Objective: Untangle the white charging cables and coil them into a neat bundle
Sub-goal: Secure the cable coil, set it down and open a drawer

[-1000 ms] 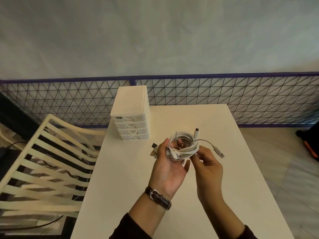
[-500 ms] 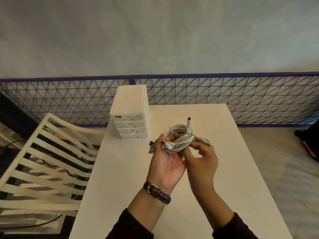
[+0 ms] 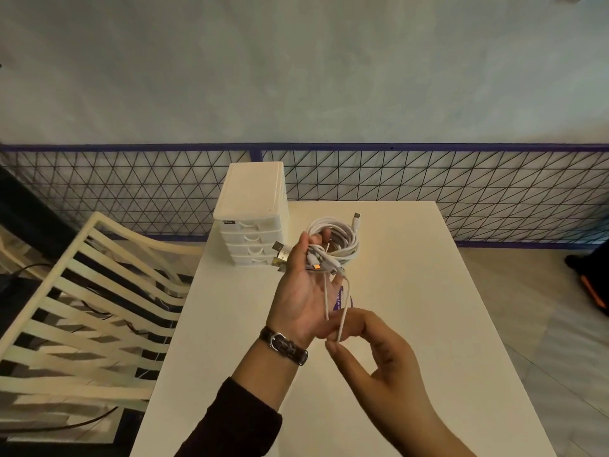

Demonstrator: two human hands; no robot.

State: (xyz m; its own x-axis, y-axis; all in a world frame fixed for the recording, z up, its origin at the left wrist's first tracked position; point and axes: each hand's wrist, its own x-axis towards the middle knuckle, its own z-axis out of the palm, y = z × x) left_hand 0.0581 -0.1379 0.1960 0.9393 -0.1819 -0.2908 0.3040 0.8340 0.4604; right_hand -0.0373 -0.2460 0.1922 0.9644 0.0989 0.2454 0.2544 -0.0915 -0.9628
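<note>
The loose coil of thin white charging cables is held in the air above the cream tabletop, just in front of a small white plastic four-drawer box. Metal plugs stick out of it and two strands hang down. The left hand, palm up, has its fingers curled round the loops, while the right hand, lower and nearer, pinches one hanging strand between thumb and fingers. A dark-strapped wristwatch circles the left wrist, and a cream slatted chair stands left of the tabletop.
</note>
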